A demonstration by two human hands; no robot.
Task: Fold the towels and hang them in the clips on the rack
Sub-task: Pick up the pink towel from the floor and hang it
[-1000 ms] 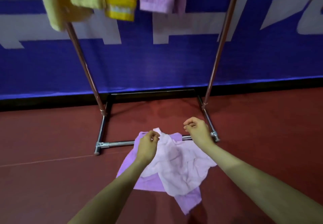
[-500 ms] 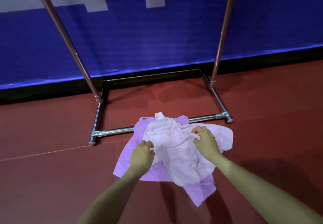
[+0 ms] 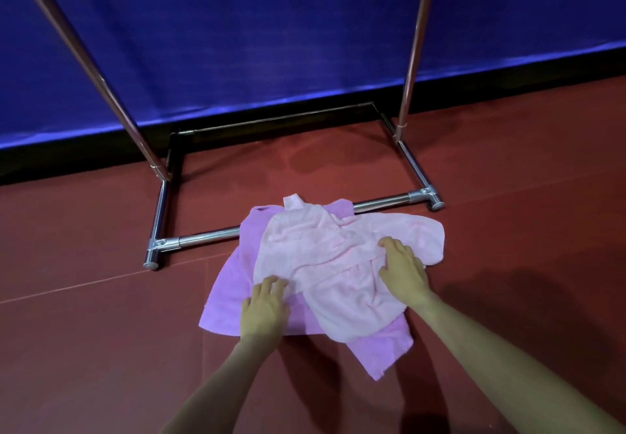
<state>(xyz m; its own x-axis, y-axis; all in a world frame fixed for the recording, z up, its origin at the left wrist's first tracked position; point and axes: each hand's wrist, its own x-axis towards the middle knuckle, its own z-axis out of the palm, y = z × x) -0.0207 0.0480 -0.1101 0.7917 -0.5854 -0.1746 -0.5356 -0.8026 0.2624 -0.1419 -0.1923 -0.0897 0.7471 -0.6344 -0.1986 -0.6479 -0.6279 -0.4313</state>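
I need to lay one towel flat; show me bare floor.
Bare red floor lies left of the purple towel, and more right of the pink towel. Crowded: both towels overlap the rack's front bar, under both hands.

The upper towel (image 3: 338, 257) is pale pink, with no pattern. The towel under it (image 3: 233, 284) is a stronger lilac purple, also plain. The rack (image 3: 382, 204) has shiny silver bars at its base, and its two upright poles look more copper-brown. The floor (image 3: 101, 349) is dark red-brown. The wall panel (image 3: 271, 44) behind is deep blue, with a black strip (image 3: 508, 88) along its lower edge.
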